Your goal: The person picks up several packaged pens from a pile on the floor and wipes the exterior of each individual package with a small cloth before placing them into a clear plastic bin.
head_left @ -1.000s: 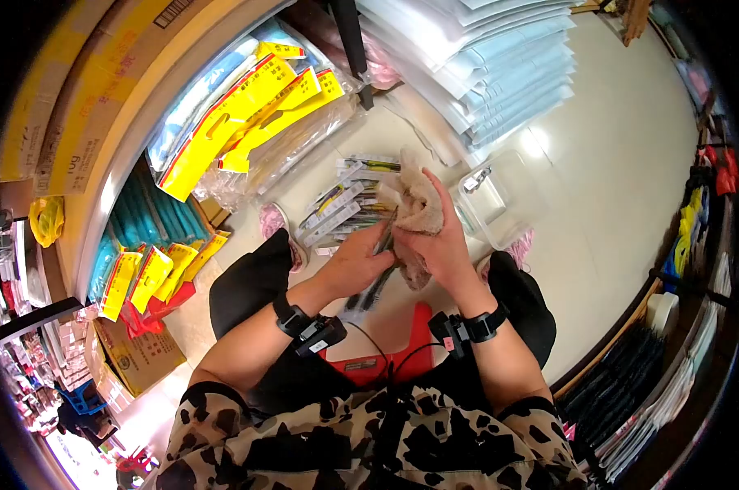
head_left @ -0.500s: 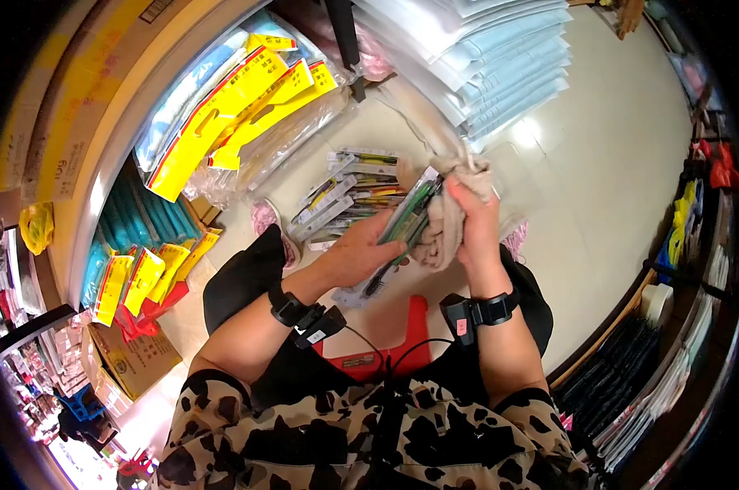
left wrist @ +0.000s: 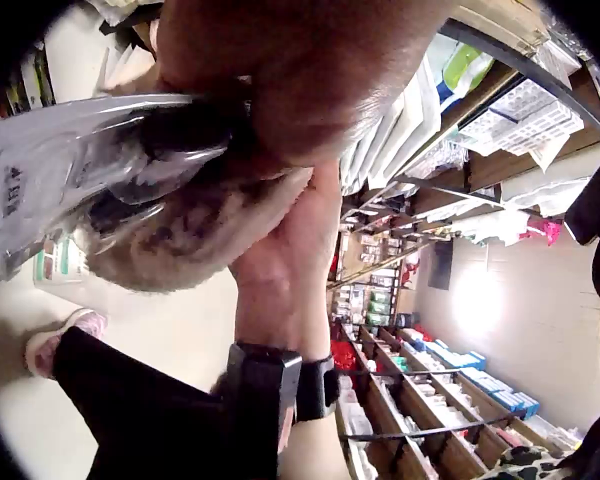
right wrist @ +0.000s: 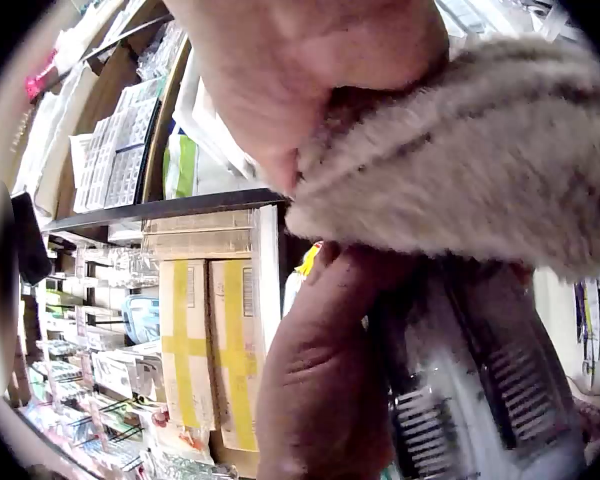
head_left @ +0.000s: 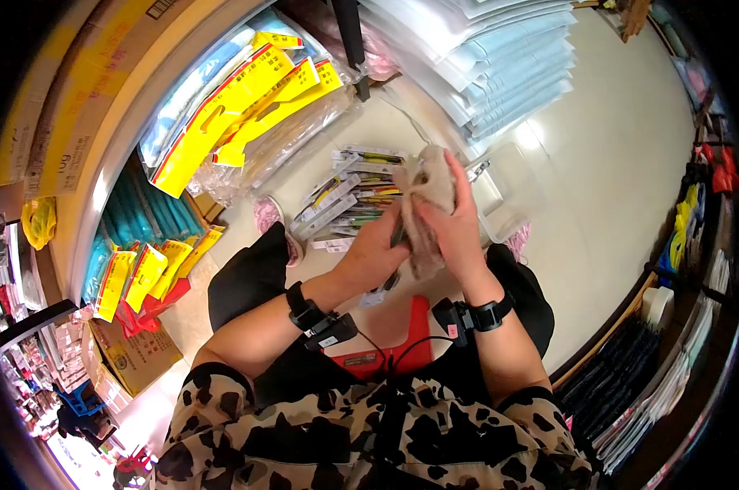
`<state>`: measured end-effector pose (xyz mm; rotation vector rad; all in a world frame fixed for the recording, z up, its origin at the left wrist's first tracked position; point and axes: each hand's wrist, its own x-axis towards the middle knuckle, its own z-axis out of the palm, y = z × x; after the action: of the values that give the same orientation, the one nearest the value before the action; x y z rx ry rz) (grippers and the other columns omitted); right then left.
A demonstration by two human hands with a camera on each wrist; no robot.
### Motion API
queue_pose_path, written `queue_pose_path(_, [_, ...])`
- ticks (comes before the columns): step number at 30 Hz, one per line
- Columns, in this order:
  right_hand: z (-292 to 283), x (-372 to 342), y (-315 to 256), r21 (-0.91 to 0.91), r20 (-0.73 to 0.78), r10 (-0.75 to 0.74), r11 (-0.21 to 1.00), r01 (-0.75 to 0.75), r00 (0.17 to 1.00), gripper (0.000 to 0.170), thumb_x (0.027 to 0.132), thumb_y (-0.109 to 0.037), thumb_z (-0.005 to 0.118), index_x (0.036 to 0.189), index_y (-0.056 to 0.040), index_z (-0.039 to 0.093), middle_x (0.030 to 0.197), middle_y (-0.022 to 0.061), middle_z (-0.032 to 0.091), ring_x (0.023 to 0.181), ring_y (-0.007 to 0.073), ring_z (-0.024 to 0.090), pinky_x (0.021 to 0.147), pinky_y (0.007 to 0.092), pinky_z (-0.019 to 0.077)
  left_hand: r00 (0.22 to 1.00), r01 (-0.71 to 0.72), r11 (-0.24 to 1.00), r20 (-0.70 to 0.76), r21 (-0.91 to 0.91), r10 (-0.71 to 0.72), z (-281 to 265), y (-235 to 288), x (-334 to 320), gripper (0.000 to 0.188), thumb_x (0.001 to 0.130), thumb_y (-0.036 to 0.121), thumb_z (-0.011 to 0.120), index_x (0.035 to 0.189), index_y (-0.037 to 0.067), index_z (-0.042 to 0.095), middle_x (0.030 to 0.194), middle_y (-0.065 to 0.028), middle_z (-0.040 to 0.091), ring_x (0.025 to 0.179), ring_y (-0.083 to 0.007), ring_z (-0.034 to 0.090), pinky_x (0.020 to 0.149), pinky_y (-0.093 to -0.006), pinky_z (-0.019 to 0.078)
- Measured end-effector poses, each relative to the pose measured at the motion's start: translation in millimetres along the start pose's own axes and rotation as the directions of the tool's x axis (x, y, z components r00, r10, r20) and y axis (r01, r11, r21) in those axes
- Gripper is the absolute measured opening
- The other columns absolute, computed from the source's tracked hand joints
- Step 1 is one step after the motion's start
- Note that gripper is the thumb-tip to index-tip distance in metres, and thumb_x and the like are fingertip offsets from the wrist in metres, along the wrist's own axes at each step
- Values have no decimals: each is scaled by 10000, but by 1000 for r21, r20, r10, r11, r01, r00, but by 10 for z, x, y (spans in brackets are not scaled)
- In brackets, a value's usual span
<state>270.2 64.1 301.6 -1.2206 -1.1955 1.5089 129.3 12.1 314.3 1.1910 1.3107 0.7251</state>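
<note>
My left hand [head_left: 375, 251] grips a few clear-packaged toothbrushes [head_left: 379, 292], their lower ends sticking out below the fingers. Rows of bristles show through the plastic packs [right wrist: 520, 400] in the right wrist view. A fuzzy beige cloth [head_left: 433, 181] is bunched in my right hand [head_left: 461, 233], the thumb bent over it. It presses against the upper part of the packs, which it hides in the head view. On the floor just beyond the hands lies a pile of similar packaged toothbrushes [head_left: 337, 200].
A clear plastic bin [head_left: 504, 175] stands right of the cloth. Stacked pale-blue packets [head_left: 508, 82] rise at the back. Yellow-topped packages [head_left: 231, 102] fill the shelf on the left. A red stool [head_left: 414, 327] sits between the legs, and goods line the right-hand shelf [head_left: 631, 376].
Half a second ago the cloth was further right with the packs tilted and exposed. Now the right hand has brought the cloth back left over them, and the left hand has turned.
</note>
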Motion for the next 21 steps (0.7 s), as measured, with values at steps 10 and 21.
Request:
queue_pose_path(10, [104,-67,-24,386,146,243,878,-281,959,403,814,-101,624,1170,-10,460,1028,58,568,924,151,551,811,281,455,993,-94,994,-75,-57,90,-104,25,70,556,752,14,554,1286,51,405,1097,-135,577,1029,-189,525,915,-304,396])
queue_pose_path(21, [-330,141,-250,501,-80,281,841,-205,956,300,785,-111,627,1056,-24,531,930,72,610,809,173,597,723,317,491,972,120,980,220,-161,-83,-160,-103,59,387,879,172,542,1217,20,432,954,-84,574,803,-134,582,698,-273,484])
